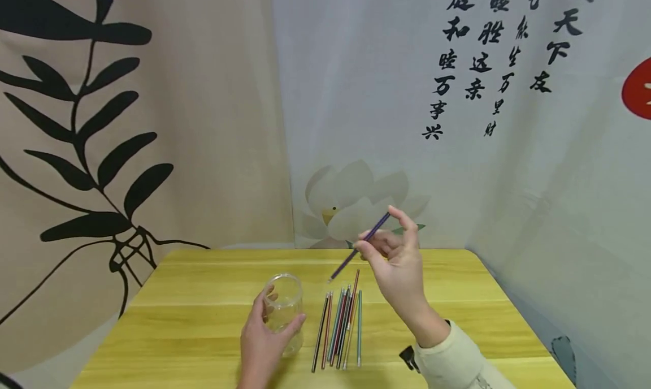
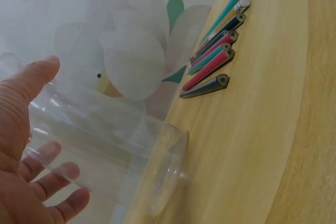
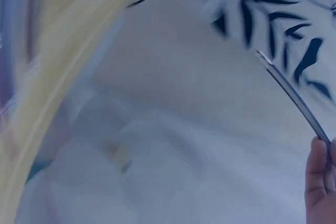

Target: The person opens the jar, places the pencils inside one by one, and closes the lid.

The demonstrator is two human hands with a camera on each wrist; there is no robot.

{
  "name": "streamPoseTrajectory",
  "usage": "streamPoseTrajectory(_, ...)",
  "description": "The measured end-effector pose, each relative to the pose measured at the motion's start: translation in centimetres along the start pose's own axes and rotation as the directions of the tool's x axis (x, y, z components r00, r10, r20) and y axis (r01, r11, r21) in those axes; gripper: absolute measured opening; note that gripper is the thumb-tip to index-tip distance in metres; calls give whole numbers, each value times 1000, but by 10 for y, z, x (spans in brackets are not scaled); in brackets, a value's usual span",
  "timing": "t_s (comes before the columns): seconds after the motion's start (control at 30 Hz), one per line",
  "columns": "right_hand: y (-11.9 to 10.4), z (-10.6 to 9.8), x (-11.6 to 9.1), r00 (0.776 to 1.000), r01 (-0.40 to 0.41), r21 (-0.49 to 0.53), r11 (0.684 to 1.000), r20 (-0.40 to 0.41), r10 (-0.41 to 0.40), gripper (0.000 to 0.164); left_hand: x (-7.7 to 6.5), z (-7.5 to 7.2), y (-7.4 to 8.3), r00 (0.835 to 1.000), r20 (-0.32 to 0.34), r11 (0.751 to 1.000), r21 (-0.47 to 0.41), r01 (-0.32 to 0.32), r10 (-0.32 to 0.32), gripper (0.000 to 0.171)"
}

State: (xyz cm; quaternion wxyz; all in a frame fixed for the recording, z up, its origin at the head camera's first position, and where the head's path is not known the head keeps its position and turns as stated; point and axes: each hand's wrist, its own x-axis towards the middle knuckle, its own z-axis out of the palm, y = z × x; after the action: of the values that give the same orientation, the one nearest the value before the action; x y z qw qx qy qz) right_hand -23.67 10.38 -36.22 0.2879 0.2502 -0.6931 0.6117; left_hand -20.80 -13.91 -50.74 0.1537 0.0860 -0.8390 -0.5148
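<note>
My left hand grips a clear, see-through cylindrical jar standing on the table, thumb on one side and fingers round the other. In the left wrist view the jar shows nothing inside. Raised over the table, my right hand pinches a dark purple pencil that slants down toward the left, its lower tip above the other pencils. The right wrist view shows the same pencil between the fingers. Several pencils in black, red and teal lie side by side just right of the jar.
The wooden table has its far edge against a printed backdrop with a plant design, a pale flower and dark characters. A dark strap piece sticks out at the right sleeve.
</note>
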Motion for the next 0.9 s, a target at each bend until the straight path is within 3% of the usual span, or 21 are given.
streamPoseTrajectory(0.13, -9, 43, 15, 998, 48, 98, 994, 35, -52, 81, -3, 2, 0, 1000, 7, 1000, -13, 22, -22, 102)
streamPoseTrajectory(0.33, 13, 86, 4, 975, 81, -29, 996, 209, -73, 76, -7, 7, -2, 1000, 3, 999, -35, 30, -30, 99)
streamPoseTrajectory(0.43, 27, 96, -9, 943, 125, -149, 981, 324, -71, 74, -8, 7, -2, 1000, -6, 999, -39, 12, -13, 97)
streamPoseTrajectory(0.57, 39, 102, -23, 891, 249, -251, 936, 439, -119, 74, -8, 6, 0, 1000, -2, 999, -37, 2, -3, 98)
streamPoseTrajectory(0.77, 46, 108, -29, 830, 406, -292, 866, 514, -216, 67, -5, -1, 3, 1000, 7, 1000, -8, 20, -20, 101)
streamPoseTrajectory(0.9, 47, 110, -27, 802, 450, -292, 844, 548, -238, 44, -3, -3, 3, 1000, 11, 1000, -10, 24, -24, 101)
